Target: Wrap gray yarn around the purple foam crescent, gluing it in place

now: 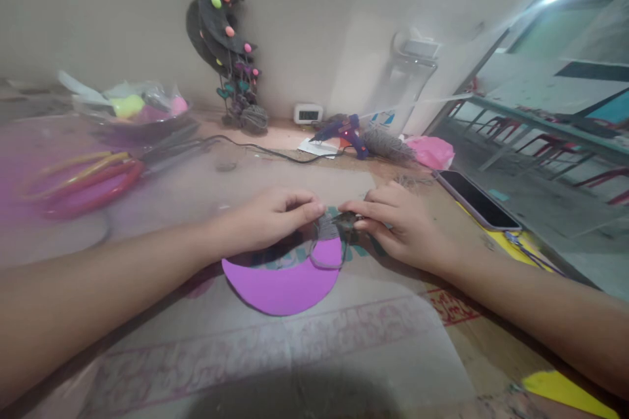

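A purple crescent cutout (285, 288), perhaps foam, has its right horn wrapped in grey yarn (327, 228). My left hand (280, 216) pinches the wrapped tip between thumb and fingers. To the right, my right hand (393, 219) is closed on a small dark grey bundle, which looks like yarn, beside the horn. A loose loop of yarn hangs across the purple part just below the wrapping. Blur hides the finer strands between the two hands.
A purple glue gun (341, 134) rests at the back near a yarn ball (388, 145) and a small digital clock (308, 113). Scissors (93, 183) lie left, below a bowl of wrapped items (132, 111). A phone (479, 200) lies right. A grey crescent ornament (221, 33) hangs on the wall.
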`<state>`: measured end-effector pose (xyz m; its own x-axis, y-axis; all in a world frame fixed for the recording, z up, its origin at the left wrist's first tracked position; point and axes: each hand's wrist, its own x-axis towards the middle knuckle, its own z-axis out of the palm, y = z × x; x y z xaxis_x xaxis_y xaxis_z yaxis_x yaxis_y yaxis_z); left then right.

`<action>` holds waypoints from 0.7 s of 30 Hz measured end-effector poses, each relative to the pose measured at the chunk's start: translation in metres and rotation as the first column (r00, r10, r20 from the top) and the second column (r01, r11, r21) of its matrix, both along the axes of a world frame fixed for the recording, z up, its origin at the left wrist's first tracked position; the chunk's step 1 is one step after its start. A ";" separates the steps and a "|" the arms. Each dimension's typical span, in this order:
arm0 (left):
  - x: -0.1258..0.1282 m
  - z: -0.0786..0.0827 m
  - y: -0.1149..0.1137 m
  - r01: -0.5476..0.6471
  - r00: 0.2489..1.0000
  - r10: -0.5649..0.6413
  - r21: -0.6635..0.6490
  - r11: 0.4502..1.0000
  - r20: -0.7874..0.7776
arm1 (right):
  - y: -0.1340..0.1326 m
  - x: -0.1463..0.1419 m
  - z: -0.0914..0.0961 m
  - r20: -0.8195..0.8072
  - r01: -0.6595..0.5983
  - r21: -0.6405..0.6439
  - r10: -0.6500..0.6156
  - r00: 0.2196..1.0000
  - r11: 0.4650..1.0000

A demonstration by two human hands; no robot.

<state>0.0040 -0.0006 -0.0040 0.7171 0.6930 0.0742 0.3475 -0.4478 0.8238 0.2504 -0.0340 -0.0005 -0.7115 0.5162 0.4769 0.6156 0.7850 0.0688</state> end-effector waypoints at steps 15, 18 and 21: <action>-0.001 0.001 0.000 0.033 0.999 -0.033 0.044 0.998 -0.002 | -0.001 0.000 0.002 0.061 -0.012 0.044 0.009 0.998 0.999; -0.001 0.001 0.001 0.050 0.999 -0.050 0.027 0.998 0.002 | -0.001 0.000 0.000 0.048 -0.020 0.041 0.018 0.999 0.999; -0.001 0.001 0.000 0.054 0.999 -0.054 0.015 0.998 0.004 | -0.001 0.000 0.001 0.061 -0.016 0.043 0.013 0.998 0.999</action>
